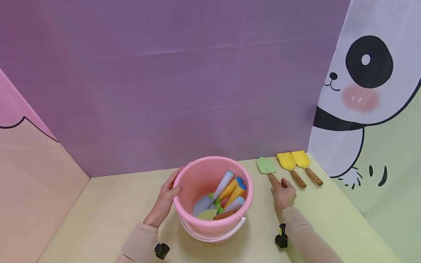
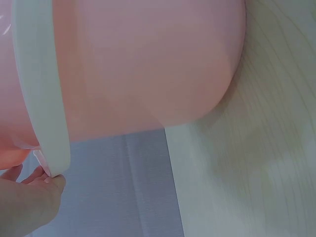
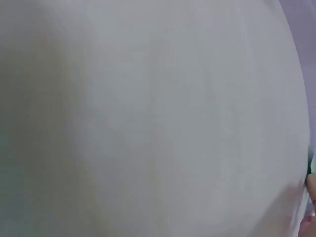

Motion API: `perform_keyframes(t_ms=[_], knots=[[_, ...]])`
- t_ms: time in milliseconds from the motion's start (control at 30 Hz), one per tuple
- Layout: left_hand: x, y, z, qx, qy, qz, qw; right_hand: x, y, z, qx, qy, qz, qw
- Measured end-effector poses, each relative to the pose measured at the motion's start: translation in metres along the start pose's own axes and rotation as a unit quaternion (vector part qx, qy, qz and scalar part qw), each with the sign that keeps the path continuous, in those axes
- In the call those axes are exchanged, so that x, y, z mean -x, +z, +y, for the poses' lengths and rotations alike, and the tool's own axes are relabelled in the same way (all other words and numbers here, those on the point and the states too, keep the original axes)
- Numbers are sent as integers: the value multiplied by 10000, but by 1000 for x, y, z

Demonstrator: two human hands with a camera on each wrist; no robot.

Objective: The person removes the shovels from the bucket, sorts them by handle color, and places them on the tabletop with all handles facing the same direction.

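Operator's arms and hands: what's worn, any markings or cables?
Left hand and right hand: bare, no gloves. Left sleeve and right sleeve: long, plain, pale beige. Left wrist camera and right wrist camera: small, black; the right one has a yellow mark. No cables visible.

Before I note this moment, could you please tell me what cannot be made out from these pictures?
Head view: the floor of the pink bucket is mostly hidden by the colorful-handled tools heaped inside.
Head view: the right hand covers the handle end of the green shovel.
Right wrist view: the right edge cuts off most of that hand.
Left wrist view: the bucket's top runs past the left edge.
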State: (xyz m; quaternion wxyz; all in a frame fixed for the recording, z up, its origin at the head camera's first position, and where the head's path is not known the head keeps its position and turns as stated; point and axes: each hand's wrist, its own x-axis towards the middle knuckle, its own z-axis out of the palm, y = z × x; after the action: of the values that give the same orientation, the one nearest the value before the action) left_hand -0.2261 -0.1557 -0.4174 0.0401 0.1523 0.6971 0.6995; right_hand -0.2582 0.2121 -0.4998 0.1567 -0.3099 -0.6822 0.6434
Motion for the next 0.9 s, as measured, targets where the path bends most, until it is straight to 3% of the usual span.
perform_keyframes(t_ms=[167, 267, 400, 533, 700, 900], knots=[[0, 0, 1, 26, 34, -5, 10000, -4, -5, -5, 96, -240, -183, 9995], [1, 1, 1, 34, -1, 6, 10000, -2, -8, -16, 178, -763, -160, 9968], [1, 1, 1, 40, 2, 17, 10000, 9, -11, -45, 125, -1413, -297, 9894], [2, 0, -1, 46, 3, 24, 10000, 23, -12, -79, 190, -1819, -769, 9801], [2, 1, -1, 64, -24, 10, 10000, 41, -9, -113, 598, -2536, -1586, 9523], [1, 1, 0, 41, -9, 18, 10000, 65, -6, -139, 959, -3221, -2894, 8963]])
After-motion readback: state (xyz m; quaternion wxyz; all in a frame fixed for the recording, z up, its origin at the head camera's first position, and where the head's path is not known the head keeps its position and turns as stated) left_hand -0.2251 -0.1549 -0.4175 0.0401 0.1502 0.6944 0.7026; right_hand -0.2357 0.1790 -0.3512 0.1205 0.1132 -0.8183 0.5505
